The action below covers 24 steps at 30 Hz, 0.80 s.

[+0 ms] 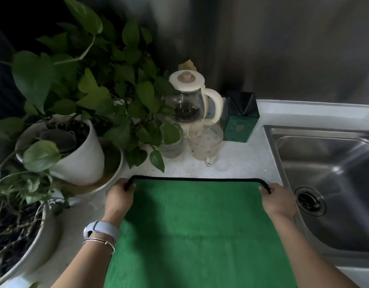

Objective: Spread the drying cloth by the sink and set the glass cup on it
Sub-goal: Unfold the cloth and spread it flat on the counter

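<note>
A green drying cloth with a black hem lies stretched flat over the white counter, left of the sink. My left hand pinches its far left corner, and my right hand pinches its far right corner. Both corners are lifted slightly at the hem. A clear glass cup with a small handle stands upright on the counter just beyond the cloth's far edge, apart from it. A second, ribbed glass stands to its left, partly behind leaves.
A steel sink with a drain lies at the right. A glass kettle and a dark green box stand at the back. A potted plant in a white pot and another pot crowd the left.
</note>
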Available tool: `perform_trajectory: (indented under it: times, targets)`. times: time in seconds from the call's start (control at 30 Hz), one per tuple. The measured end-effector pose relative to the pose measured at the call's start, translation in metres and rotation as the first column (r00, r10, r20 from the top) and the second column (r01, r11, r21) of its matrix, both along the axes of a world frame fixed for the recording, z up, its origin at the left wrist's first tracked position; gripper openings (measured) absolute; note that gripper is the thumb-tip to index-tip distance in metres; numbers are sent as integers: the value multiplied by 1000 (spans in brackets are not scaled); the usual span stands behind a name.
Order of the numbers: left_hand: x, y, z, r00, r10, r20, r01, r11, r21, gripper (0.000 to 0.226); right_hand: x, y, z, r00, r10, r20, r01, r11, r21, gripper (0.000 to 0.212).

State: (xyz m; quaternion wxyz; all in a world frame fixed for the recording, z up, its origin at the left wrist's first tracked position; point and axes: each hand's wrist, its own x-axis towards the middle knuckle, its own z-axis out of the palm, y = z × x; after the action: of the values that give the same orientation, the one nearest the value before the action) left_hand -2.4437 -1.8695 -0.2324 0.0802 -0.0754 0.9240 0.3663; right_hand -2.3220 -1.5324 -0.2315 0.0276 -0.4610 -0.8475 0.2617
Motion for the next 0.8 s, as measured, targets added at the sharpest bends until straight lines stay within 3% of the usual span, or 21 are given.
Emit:
perform_trajectory:
  times: [0.17,0.33,0.5,0.63,0.7,0.73,0.8]
  targets:
    - [-18,-2,-5,991,33,-133,-31,999,16,17,-16,11,-3,985,4,-171,-2,1000,9,26]
    - [-33,10,-10,984,85,-153,-87,996,-6,18,-29,16,-11,980,34,-198,-32,999,10,23]
    - [-27,14,-14,973,93,-211,-97,995,-9,17,-24,13,-13,935,16,-355,-14,1000,8,19]
    - [-15,15,-9,965,35,-259,-47,998,-40,28,-17,3,-11,929,42,-368,-11,996,86,20]
    - [-7,18,-8,945,-54,-323,0,986,-166,39,-13,-4,-10,940,18,-339,38,987,158,25]
    - [-3,21,-9,926,-124,-358,42,972,-230,42,-12,-8,-9,939,47,-340,29,976,216,28]
    - [7,32,-10,906,-277,-318,183,937,-297,46,-11,-20,-8,922,253,-292,-153,933,326,34]
